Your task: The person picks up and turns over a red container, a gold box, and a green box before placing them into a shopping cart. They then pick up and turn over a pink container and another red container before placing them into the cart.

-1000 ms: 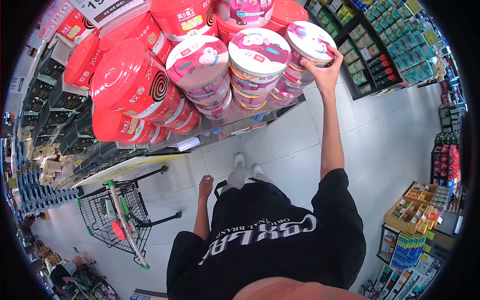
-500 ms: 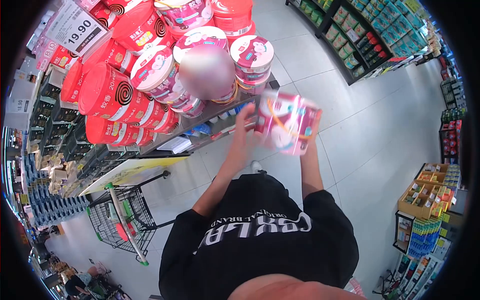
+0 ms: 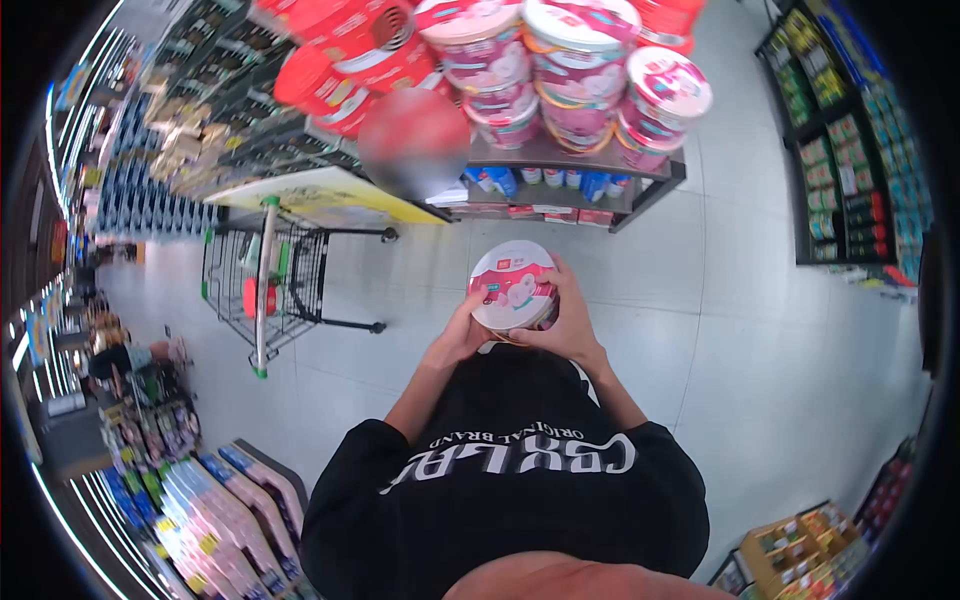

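A round pink-and-white lidded tub [image 3: 515,290] is held upright in front of my chest, its printed lid facing up. On its left side my left hand [image 3: 467,325] is closed around the wall near the lid. My right hand [image 3: 568,315] grips the opposite side, fingers over the lid's edge and thumb along the front. The tub's lower part is hidden under the lid and my hands. Matching pink tubs [image 3: 580,80] stand stacked on the display shelf ahead, beside red tubs [image 3: 375,45].
A shopping cart [image 3: 265,290] stands to my left, with a yellow-edged board [image 3: 340,190] beyond it. The dark display shelf [image 3: 650,190] ends ahead of me. More shelving [image 3: 840,150] lines the far right. Boxed goods [image 3: 800,550] sit at lower right, and another person [image 3: 125,360] is far left.
The tub has turned from its side to lid-up and come down closer to my body. My left hand has closed on it. The view has swung, so the shelf and cart appear farther right.
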Available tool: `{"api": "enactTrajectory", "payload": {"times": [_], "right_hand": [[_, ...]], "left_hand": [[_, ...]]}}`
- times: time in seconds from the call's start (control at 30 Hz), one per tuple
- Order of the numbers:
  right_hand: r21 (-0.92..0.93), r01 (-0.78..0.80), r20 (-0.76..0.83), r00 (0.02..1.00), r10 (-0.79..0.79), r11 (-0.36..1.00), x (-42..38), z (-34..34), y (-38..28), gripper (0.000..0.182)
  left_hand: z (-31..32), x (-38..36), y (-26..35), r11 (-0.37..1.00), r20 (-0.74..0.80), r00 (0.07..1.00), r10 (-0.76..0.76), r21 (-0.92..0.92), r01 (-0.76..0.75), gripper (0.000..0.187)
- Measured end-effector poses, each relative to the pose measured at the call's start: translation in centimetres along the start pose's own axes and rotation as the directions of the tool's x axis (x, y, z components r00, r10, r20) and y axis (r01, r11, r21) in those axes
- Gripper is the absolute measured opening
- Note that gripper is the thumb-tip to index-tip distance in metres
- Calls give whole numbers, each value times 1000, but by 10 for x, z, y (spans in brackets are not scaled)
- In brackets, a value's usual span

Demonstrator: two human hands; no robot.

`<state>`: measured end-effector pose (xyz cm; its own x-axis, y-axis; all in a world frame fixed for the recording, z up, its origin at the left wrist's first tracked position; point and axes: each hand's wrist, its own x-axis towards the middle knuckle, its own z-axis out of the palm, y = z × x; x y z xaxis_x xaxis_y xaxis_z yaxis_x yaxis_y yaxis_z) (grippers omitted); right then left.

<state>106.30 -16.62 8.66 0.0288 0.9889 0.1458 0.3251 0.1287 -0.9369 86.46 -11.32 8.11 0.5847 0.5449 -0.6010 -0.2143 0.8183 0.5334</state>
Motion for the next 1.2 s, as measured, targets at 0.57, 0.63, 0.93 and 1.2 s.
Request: {"api": "enactTrajectory", "payload": {"times": [0.57,0.63,0.93,1.2], "right_hand": [[341,-438,718,692,70,832,95,411,-114,61],[396,-317,695,717,-55,862,116,467,-146,62],[362,-107,655,736,-171,926,207,695,-179,57],[82,48,592,801,-87,995,245,787,-169,56]], "left_hand": [[-283,-261,63,630,-596,290,748,502,-593,71],[-316,-294,92,561,-585,209,783,522,-643,70],[-476,-361,188,697,-773,121,622,477,-536,51],[-600,-309,215,593,-839,-12,544,394,-702,43]]}}
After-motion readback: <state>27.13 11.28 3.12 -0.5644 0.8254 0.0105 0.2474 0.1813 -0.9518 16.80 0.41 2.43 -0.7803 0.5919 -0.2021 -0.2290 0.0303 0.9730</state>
